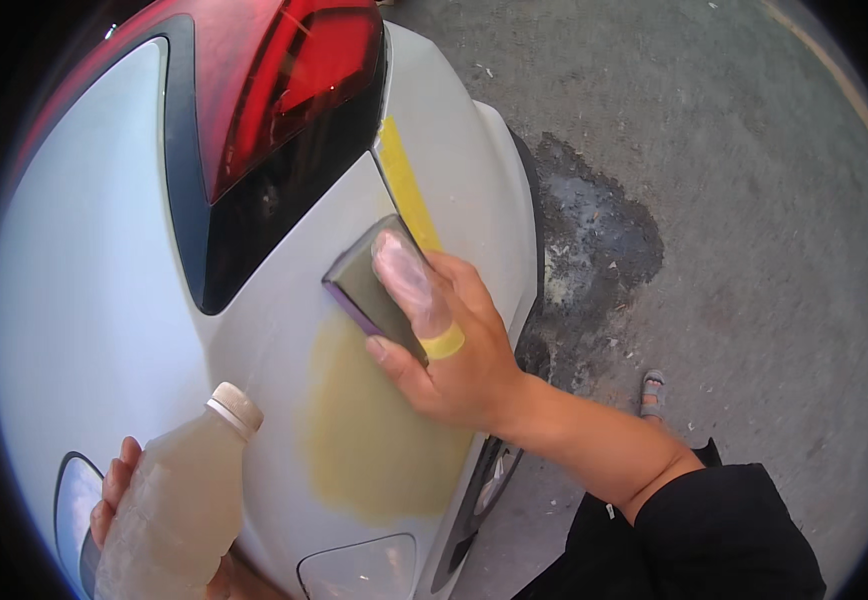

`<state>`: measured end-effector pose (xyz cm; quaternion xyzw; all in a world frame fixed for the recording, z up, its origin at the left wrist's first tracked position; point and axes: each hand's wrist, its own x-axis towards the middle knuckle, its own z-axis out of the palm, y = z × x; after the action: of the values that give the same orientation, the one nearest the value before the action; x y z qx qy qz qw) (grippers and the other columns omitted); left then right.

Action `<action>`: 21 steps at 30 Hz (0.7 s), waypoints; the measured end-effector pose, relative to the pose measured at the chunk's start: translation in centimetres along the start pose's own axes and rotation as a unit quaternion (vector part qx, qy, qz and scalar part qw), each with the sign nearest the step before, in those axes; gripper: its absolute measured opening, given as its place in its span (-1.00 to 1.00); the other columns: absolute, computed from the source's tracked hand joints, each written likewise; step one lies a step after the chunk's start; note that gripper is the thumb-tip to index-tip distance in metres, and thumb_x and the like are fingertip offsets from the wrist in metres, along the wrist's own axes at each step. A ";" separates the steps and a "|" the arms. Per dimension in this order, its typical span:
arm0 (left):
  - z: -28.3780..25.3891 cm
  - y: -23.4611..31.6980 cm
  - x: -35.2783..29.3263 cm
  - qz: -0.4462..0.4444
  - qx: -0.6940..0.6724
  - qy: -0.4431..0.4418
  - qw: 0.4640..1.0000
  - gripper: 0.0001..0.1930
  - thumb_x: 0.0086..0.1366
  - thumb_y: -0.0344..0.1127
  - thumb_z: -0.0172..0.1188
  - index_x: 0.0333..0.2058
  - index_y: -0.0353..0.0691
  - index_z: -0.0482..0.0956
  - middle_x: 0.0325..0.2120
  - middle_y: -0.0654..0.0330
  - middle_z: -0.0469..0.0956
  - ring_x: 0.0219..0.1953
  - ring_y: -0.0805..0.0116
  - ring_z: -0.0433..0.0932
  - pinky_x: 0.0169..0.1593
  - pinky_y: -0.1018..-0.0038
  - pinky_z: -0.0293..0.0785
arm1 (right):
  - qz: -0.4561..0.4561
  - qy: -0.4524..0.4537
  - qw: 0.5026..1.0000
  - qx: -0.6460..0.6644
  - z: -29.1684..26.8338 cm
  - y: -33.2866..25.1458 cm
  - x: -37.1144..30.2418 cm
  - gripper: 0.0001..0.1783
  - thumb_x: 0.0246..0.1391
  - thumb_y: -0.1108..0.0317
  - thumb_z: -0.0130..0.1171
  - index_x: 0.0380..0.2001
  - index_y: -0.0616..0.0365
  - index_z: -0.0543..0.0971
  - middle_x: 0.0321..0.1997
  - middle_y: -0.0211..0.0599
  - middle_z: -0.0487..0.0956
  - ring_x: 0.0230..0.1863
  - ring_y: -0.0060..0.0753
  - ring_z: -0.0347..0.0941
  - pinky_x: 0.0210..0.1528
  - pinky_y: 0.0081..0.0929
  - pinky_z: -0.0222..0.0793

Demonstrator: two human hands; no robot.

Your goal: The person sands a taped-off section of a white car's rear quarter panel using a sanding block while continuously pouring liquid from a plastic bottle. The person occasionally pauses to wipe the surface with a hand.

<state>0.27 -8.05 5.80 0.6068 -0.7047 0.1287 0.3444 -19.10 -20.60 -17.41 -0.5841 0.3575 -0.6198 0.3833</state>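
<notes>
My right hand (pixel 474 350) pinches a grey-green block (pixel 356 272) between thumb and fingers, its face against the white car panel (pixel 254 345), beside yellow tape (pixel 407 185) and at the top of a dull yellowish patch (pixel 384 450). I'd judge the block light and fairly stiff, best gripped across its long sides. One finger, in clear wrap (pixel 404 275) with a yellow band (pixel 444 343), lies along its top; that wrap could slip.

My left hand (pixel 119 490) is wrapped around a clear plastic bottle (pixel 179 500), tilted, white cap (pixel 237 405) on. It looks cloudy inside, probably liquid, though I can't make out the level. I expect its thin wall to give when squeezed, so the body is where to hold it.
</notes>
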 end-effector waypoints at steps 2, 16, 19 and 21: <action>-0.9 -0.5 0.3 0.028 -0.006 -0.018 0.999 -0.10 0.26 0.34 0.10 0.32 -0.26 0.13 0.25 -0.20 0.32 0.29 -0.28 0.35 0.29 -0.15 0.36 | -0.040 0.002 0.999 -0.004 -0.5 -0.9 -1.8 -0.25 0.05 0.36 0.34 0.30 0.25 0.34 0.26 0.04 0.48 0.23 0.13 0.35 0.26 -0.15 0.32; 2.3 2.8 1.0 0.039 0.028 0.003 0.999 -0.09 0.26 0.33 0.17 0.29 -0.30 0.16 0.23 -0.15 0.37 0.29 -0.24 0.36 0.34 -0.12 0.30 | -0.091 0.051 0.994 -0.017 -0.7 0.7 1.7 -0.31 0.06 0.35 0.34 0.26 0.23 0.37 0.17 0.05 0.50 0.16 0.14 0.40 0.19 -0.09 0.35; 2.7 2.9 0.5 0.020 0.035 -0.004 0.999 -0.10 0.26 0.32 0.18 0.28 -0.30 0.17 0.22 -0.14 0.38 0.27 -0.23 0.39 0.34 -0.12 0.30 | -0.035 0.032 0.999 -0.022 -0.6 0.9 2.6 -0.28 0.03 0.37 0.35 0.28 0.23 0.37 0.19 0.05 0.49 0.19 0.12 0.38 0.20 -0.12 0.35; 2.4 2.5 0.8 0.017 0.036 -0.003 0.999 -0.09 0.26 0.33 0.18 0.28 -0.31 0.17 0.21 -0.15 0.39 0.26 -0.22 0.41 0.34 -0.11 0.31 | -0.066 0.017 0.998 -0.013 -0.5 0.6 0.0 -0.28 0.03 0.39 0.35 0.28 0.22 0.38 0.29 0.08 0.45 0.24 0.11 0.35 0.26 -0.15 0.33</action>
<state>-2.86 -9.50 5.17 0.6068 -0.7111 0.1581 0.3181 -19.54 -20.87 -18.00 -0.6005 0.3324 -0.6490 0.3281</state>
